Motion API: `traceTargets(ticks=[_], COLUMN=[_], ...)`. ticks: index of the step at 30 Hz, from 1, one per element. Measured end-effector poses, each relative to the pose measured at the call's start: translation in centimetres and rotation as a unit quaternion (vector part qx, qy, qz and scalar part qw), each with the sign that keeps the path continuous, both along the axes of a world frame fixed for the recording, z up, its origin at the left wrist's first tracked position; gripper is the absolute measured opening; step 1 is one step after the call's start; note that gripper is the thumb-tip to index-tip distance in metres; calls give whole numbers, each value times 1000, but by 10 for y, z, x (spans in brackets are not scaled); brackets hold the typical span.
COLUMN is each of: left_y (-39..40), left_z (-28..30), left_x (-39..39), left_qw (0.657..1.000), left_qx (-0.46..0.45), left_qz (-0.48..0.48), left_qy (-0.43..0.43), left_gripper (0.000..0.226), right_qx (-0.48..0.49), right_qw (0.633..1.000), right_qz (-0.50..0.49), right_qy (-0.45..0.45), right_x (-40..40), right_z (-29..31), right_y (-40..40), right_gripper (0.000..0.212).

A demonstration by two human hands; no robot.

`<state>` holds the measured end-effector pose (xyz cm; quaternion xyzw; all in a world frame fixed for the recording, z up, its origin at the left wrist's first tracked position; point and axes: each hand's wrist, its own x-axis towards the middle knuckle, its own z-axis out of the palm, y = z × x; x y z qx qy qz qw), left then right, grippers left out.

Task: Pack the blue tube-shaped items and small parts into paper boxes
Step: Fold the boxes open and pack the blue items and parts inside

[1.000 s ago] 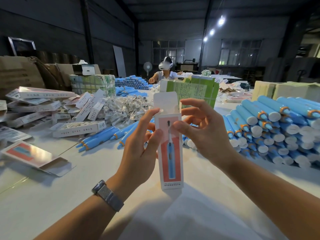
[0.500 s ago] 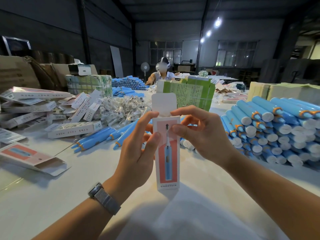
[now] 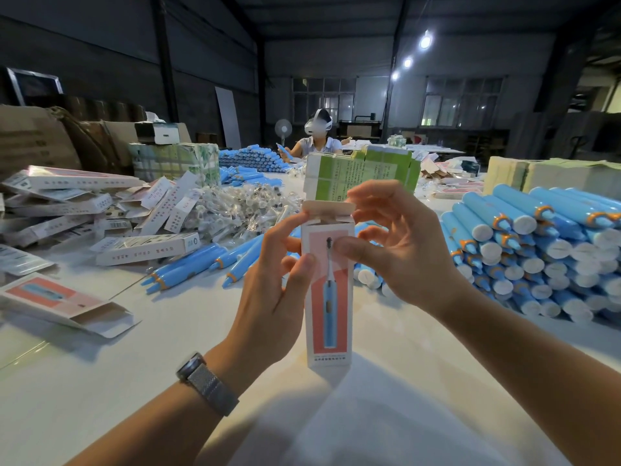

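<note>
Box held upright above the table, between both hands; left hand grips its left edge, thumb on the front face, fingers curled behind; right hand pinches the upper right, thumb on the front, forefinger over the part-folded top flap; loose tubes left of the box; stacked tubes to its right; bagged parts beyond it.

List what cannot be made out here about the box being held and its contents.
Head view only.
- Inside of the paper box: hidden by its own walls and top flap.
- Box back: faces away; left hand covers one edge.
- Small print under the picture: too small.
- Right hand covers the upper right corner.
</note>
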<state>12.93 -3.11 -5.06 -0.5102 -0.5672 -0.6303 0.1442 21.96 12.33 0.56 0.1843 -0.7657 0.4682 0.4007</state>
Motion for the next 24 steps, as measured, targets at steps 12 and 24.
traceTargets(ticks=[12,24], left_y=[1,4], left_z=[3,18], left_x=[5,18], left_qw=[1000,992], left_qx=[-15,112], left_qz=[-1,-10], left_qy=[14,-53], left_gripper=[33,4], right_qx=[18,92], right_qw=[1000,995], right_qz=[-9,-47], right_qy=[-5,-5], right_x=[5,9], right_z=[3,9], right_y=[-3,-14], right_gripper=[9,11])
